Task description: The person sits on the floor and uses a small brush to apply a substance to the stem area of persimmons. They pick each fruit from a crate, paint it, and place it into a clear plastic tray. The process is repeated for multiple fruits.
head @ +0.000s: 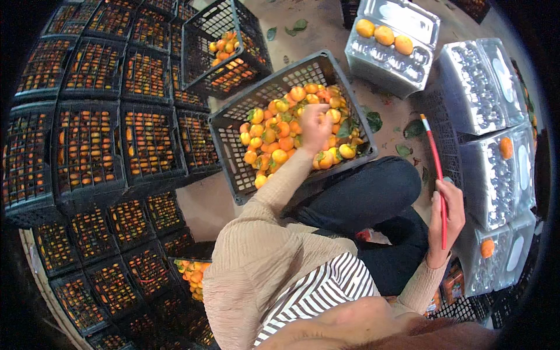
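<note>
My left hand (pixel 316 127) is over the persimmons (pixel 280 135) heaped in a black plastic crate (pixel 238 188). It is blurred, its fingers look curled, and whether it grips a fruit is hidden. Between the thumb and fingers of my right hand (pixel 446 218) is a slim red-handled paintbrush (pixel 436 166), its pale bristle tip pointing up and away from me. Beyond the crate to the right, a stack of clear plastic clamshell trays (pixel 385 74) has its top lid folded back. Three persimmons (pixel 384 36) lie in one row of that tray's cups.
More stacked clamshells (pixel 477 87) line the right side; two stacks carry a single persimmon (pixel 506 148) each. Crates full of persimmons (pixel 89 144) form a wall at left. Another crate (pixel 218 78) stands behind, partly filled. Loose leaves (pixel 414 129) litter the floor.
</note>
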A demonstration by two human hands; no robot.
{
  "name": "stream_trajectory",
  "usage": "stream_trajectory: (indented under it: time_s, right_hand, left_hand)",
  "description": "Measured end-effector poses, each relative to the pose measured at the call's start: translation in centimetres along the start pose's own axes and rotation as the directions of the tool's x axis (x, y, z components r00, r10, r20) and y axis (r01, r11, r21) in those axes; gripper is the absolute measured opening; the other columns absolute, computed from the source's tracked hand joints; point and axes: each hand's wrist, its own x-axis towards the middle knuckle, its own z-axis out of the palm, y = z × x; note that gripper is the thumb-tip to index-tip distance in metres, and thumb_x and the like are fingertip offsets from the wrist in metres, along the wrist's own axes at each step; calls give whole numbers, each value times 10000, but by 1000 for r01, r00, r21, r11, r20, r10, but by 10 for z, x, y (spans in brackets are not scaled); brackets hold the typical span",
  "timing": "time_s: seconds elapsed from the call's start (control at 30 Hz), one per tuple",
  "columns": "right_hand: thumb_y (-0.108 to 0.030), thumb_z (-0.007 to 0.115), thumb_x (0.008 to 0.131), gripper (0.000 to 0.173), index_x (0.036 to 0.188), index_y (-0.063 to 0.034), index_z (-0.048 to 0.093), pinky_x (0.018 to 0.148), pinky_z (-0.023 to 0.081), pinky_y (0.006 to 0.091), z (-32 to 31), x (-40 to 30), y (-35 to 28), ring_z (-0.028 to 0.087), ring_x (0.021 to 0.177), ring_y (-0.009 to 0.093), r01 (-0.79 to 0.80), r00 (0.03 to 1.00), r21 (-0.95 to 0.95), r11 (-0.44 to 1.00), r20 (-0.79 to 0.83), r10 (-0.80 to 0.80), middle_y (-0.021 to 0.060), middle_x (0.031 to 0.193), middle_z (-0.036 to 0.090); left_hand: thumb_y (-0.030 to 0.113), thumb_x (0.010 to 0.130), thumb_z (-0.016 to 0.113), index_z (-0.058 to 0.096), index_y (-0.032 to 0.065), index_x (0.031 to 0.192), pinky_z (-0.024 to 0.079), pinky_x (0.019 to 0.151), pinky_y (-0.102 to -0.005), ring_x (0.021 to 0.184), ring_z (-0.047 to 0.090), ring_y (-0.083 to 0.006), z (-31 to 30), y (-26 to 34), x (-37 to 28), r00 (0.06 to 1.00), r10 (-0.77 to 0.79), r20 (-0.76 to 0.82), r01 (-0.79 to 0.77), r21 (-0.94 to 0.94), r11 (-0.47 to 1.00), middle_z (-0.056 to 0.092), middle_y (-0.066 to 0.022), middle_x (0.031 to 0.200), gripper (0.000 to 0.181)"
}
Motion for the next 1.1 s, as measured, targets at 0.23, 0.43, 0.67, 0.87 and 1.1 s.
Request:
stream_trajectory:
  time_s: [0.23, 0.43, 0.67, 0.87, 1.1]
  right_hand:
    - [55, 560, 810, 185, 981, 21, 622, 826, 461, 299, 2, -10, 5, 611, 901, 244, 12, 1000, -5, 1000, -11, -12, 149, 968, 617]
    - [53, 570, 804, 178, 973, 25, 620, 825, 458, 288, 6, -14, 11, 614, 883, 224, -63, 998, -18, 998, -32, 63, 141, 941, 621]
    - [57, 563, 812, 160, 962, 41, 615, 785, 467, 269, 11, -15, 7, 606, 854, 200, -87, 996, 106, 991, -25, 90, 136, 943, 620]
    - [35, 581, 809, 156, 960, 30, 619, 723, 477, 272, 19, -9, -9, 605, 795, 200, -17, 998, 194, 981, 58, 6, 149, 937, 623]
    - [43, 582, 800, 140, 936, 33, 615, 754, 474, 297, 19, -10, -19, 620, 812, 244, 40, 998, 135, 990, 51, -48, 162, 894, 629]
  left_hand:
    - [354, 674, 739, 471, 10, 1172, 421, 896, -449, 1064, 519, -361, -141, -207, 9, 715, -377, -589, 693, 525, 494, 541, -221, 1118, 662]
    - [365, 732, 745, 445, -3, 1181, 462, 804, -409, 929, 590, -291, -141, -245, 28, 615, -730, -299, 787, 169, 593, 594, -155, 1086, 654]
    - [352, 834, 498, 546, 5, 1067, 491, 739, -403, 782, 601, -248, -138, -160, 32, 559, -823, 97, 621, -707, 339, 608, -149, 981, 421]
    - [462, 836, 448, 485, -4, 1186, 537, 763, -397, 873, 598, -295, -111, -80, 25, 582, -520, 625, 630, -751, -198, 579, -190, 1066, 584]
    - [341, 851, 432, 459, -54, 1194, 534, 814, -425, 1029, 548, -413, -98, -65, 28, 642, -522, 561, 485, -825, -291, 520, -260, 1165, 523]
